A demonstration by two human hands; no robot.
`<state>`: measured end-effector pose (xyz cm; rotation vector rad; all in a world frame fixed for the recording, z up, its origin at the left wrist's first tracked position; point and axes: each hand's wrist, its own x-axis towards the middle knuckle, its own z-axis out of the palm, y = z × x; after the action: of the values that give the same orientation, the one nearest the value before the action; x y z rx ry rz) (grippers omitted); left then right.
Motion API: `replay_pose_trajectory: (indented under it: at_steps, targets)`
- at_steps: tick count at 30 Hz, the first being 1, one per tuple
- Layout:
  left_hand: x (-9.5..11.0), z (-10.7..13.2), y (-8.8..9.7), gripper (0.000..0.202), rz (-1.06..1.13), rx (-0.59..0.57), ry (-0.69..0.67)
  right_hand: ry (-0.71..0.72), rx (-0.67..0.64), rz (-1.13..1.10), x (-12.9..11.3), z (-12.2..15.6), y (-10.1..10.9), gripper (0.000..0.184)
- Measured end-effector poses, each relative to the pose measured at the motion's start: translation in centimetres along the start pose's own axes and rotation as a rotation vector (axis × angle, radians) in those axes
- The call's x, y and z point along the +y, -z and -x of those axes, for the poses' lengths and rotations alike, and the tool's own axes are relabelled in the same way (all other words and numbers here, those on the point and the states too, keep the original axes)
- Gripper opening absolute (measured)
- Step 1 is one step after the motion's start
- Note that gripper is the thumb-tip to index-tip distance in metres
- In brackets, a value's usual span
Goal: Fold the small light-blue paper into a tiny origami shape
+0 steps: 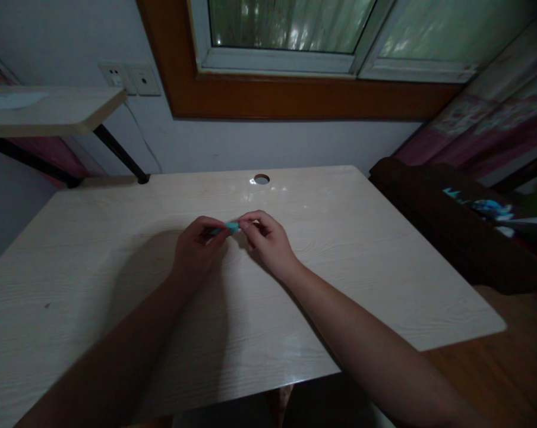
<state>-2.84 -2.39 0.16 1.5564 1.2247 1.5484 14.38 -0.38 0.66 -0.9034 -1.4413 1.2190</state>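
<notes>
Both my hands meet over the middle of a pale wooden desk (117,249). Between them is a small teal object (231,226), too small to make out what it is. My left hand (199,244) pinches its left end with curled fingers. My right hand (264,238) pinches its right end with thumb and fingertips. The hands hover just above the desk surface, and their shadow falls to the left.
A round cable hole (261,179) sits near the desk's far edge. A shelf (50,110) juts out at the upper left below wall sockets (130,78). A window (295,35) is ahead. A dark wooden bed frame (451,220) stands at the right.
</notes>
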Motion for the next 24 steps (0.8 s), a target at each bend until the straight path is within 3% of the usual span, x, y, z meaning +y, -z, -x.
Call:
replay_pose_trajectory:
  at_steps: [4,14,24]
  targets:
    - [-0.24,-0.12,0.05,0.019,0.022,0.041,0.045,-0.039,0.035,-0.043,-0.09,-0.12,0.06,0.023]
    - [-0.51,-0.14,-0.07,0.02,0.035,0.023,0.063,-0.025,-0.042,0.007,0.71,-0.23,0.16,0.022]
    - [-0.8,-0.55,-0.24,0.038,0.171,-0.09,0.132,-0.022,-0.03,-0.013,0.54,-0.29,0.18,0.02]
